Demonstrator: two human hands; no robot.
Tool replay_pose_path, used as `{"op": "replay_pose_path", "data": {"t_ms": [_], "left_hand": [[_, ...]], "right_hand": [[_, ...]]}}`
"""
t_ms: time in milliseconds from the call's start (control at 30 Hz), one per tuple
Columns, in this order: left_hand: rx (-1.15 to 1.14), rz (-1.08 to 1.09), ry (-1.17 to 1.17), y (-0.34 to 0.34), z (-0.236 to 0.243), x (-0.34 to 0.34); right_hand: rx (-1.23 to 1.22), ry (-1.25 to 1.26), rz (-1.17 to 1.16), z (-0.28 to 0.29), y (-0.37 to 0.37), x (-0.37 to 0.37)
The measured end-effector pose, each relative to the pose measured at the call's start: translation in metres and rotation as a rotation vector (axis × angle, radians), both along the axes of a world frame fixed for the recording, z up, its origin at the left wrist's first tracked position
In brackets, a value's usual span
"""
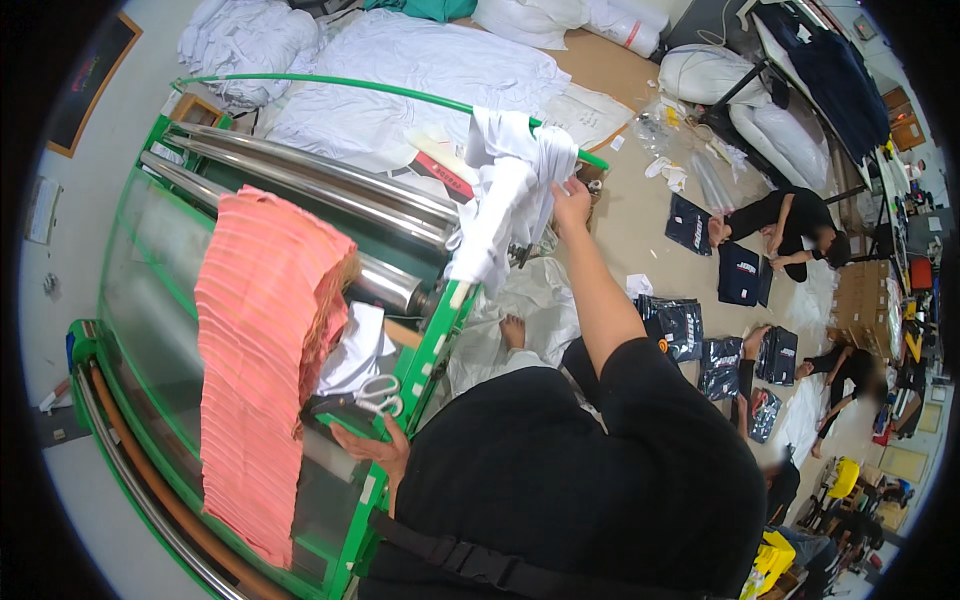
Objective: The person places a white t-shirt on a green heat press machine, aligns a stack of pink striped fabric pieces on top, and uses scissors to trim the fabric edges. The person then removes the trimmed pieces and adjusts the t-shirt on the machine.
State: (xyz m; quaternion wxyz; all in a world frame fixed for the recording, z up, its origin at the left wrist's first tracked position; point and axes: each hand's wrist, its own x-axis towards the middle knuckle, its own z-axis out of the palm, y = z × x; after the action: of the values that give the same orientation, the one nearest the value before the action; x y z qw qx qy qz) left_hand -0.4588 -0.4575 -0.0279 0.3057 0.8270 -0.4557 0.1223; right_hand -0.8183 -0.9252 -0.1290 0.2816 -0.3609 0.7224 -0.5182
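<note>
White cloth (495, 190) hangs bunched over the end of a green-framed roller machine (440, 360). My right arm reaches up to it, and my right hand (571, 207) grips its right edge with the fingertips. Lower down, my left hand (378, 447) is open by the machine's near rail, its fingers spread and holding nothing. Just above that hand lie scissors with pale grey handles (380, 394), beside a folded white cloth (354, 350). A long coral-pink ribbed fabric (255, 370) drapes over the machine, left of the scissors.
Metal rollers (330, 175) span the machine. A large white sheet (420, 75) and a white fabric heap (245, 45) lie beyond. On the right, people (795, 230) sit on the floor among dark bagged garments (690, 222). A clear plastic sheet (530, 300) lies near my foot.
</note>
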Motion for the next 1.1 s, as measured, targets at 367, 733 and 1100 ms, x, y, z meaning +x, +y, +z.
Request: {"op": "replay_pose_path", "data": {"t_ms": [367,733,1100], "left_hand": [[0.360,-0.137,-0.084,-0.044,0.000,-0.031],[0.233,-0.724,0.244,-0.184,0.045,-0.073],[0.547,-0.884,0.787,-0.403,0.112,-0.210]], "right_hand": [[-0.042,-1.165,0.013,-0.001,0.013,-0.050],[0.214,-1.194,0.470,0.108,0.016,-0.089],[0.129,-1.370,0.648,0.147,0.007,-0.093]]}}
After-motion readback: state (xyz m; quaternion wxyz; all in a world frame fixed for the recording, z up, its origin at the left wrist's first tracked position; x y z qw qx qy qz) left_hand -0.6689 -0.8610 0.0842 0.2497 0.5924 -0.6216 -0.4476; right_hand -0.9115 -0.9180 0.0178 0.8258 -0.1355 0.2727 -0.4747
